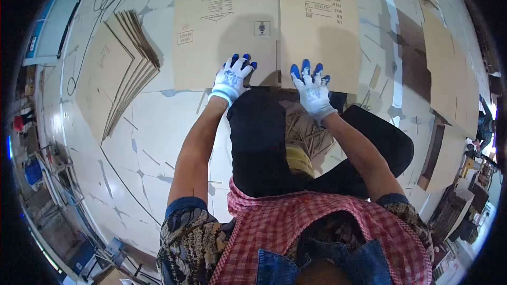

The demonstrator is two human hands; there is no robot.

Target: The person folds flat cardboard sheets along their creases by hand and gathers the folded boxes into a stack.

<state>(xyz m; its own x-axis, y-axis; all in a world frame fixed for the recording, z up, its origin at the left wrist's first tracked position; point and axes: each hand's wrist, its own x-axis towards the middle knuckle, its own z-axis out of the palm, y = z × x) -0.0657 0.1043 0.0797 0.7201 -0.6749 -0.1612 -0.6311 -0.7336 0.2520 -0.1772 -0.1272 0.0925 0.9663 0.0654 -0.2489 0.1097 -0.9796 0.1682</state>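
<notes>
Spread out in front of me is a flat cardboard box sheet (227, 26) with printed labels, split by a narrow slot into a left and a right panel. On the near edge of the left panel rests my left hand (233, 77), in a white glove with blue fingertips, its fingers apart. My right hand (312, 89), gloved the same way, lies with fingers spread on the near edge of the right panel (322, 37). Both palms face down and neither hand grips anything. My black-trousered knees are just below the sheet.
A fanned stack of cardboard sheets (113, 68) lies on the floor to the left. More large cardboard (451, 68) stands at the right. Scraps and strips litter the pale floor (137, 163). A black cable (124, 177) runs along the left, and metal racks (58, 179) line the far left.
</notes>
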